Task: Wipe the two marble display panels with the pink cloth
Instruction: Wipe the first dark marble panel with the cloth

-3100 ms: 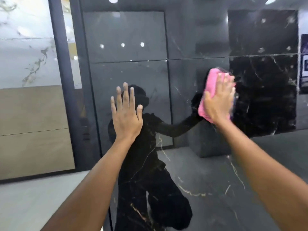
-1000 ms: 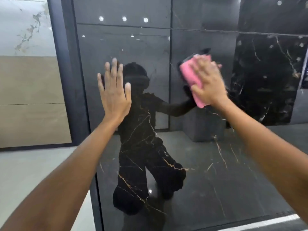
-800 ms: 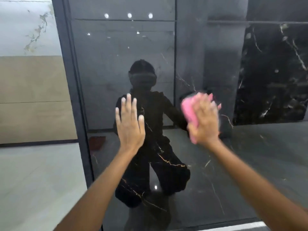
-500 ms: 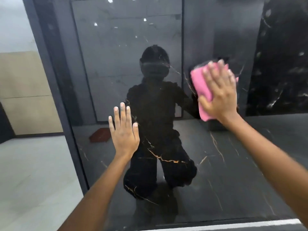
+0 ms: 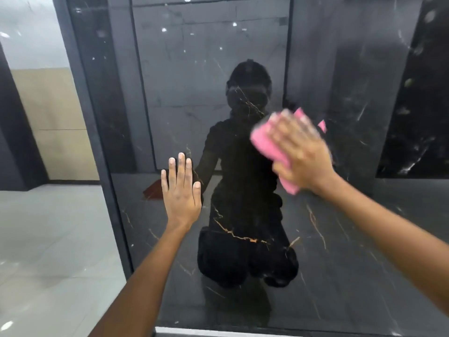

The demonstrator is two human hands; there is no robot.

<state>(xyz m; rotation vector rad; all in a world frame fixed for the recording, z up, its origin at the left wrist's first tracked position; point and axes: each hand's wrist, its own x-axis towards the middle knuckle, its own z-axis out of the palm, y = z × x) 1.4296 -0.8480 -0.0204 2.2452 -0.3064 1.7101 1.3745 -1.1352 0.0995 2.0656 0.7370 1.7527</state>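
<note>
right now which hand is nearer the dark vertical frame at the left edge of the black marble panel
Left. The left hand lies flat on the black gold-veined marble panel, a short way right of the dark vertical frame. The right hand, pressing the pink cloth, is farther right.

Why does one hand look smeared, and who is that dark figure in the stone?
Head view: the right hand and pink cloth are motion-blurred, while the left hand on the marble panel is sharp. Head view: the figure is the person's own reflection in the glossy stone; the white specks look like reflected ceiling lights.
</note>
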